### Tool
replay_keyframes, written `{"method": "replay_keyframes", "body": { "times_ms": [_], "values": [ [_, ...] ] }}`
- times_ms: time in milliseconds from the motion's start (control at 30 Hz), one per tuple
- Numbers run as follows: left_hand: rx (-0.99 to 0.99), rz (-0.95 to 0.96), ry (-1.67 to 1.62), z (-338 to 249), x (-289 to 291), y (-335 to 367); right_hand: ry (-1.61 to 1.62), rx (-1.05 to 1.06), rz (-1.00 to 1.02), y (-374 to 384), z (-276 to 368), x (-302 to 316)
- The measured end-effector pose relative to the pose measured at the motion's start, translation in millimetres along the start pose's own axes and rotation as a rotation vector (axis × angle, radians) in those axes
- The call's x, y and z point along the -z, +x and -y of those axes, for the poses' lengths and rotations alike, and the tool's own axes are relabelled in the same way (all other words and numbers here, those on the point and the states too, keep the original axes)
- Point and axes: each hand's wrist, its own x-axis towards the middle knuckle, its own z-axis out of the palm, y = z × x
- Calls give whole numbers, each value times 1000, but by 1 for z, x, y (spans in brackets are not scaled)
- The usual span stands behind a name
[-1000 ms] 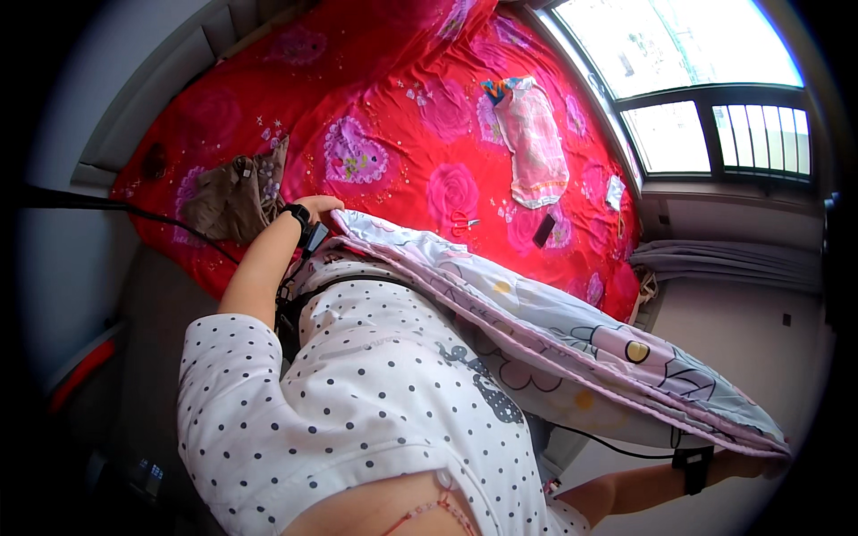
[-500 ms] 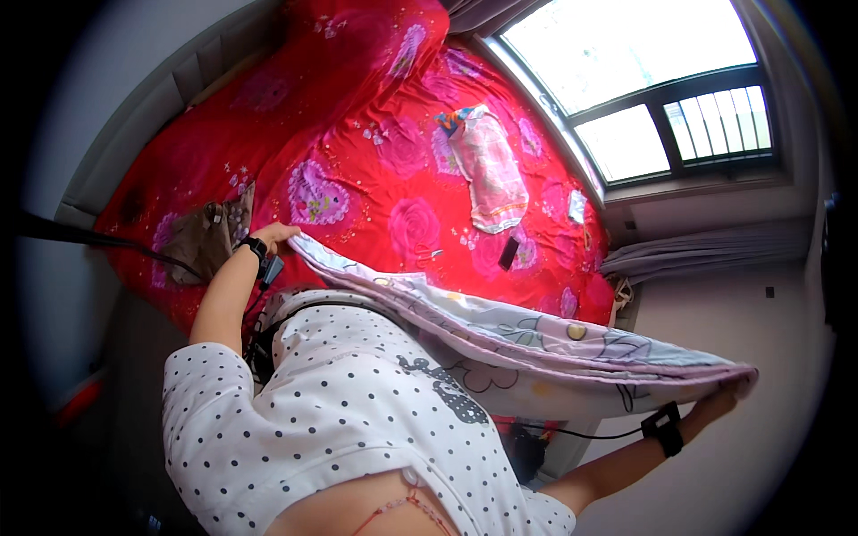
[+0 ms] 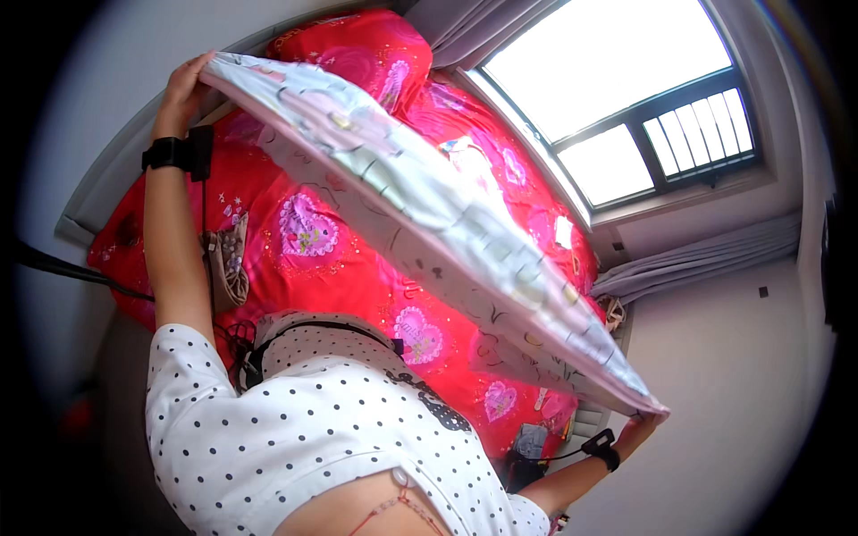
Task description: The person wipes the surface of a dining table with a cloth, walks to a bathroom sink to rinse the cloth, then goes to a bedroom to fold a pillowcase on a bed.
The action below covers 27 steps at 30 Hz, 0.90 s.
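A large pale cloth (image 3: 429, 205) with a flower print and a pinkish border is stretched above the red bed. My left hand (image 3: 185, 82), raised at the upper left, is closed on one corner. At the lower right, my right hand (image 3: 638, 431) grips the opposite end. Between them the cloth slants down to the right, its middle lifted and slightly blurred, hiding part of the bed. A folded brown garment (image 3: 231, 263) lies on the bed below my left forearm. Both wrists carry black straps with small devices.
The bed (image 3: 429, 411) has a red cover with pink hearts and roses. A pink-and-white item (image 3: 474, 161) lies partly behind the cloth. Beyond are a window (image 3: 617, 98) and a grey curtain (image 3: 706, 255). A padded headboard (image 3: 94, 205) runs along the left; a dark cable (image 3: 80, 270) crosses there.
My left hand has risen up and to the left with its corner. My right hand has shifted left and slightly down. The cloth has lifted from near my waist to over the bed.
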Motion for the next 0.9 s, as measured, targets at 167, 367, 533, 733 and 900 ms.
{"method": "replay_keyframes", "body": {
  "times_ms": [167, 367, 533, 733, 900],
  "values": [
    [-83, -52, 56, -41, 0, -34, 47, -33, 18, -27, -11, 26],
    [38, 390, -20, -31, -100, -62, 5, -38, 40, -37, 21, -99],
    [16, 911, -67, -23, -204, -90, 642, -87, 839, -16, 20, -264],
    [-123, 1259, 86, -33, -307, -172, 52, 605, 1030, -67, 85, -427],
    [-497, 1111, 127, -28, -320, -176, 300, 254, 1239, -79, 93, -458]
  ]
}}
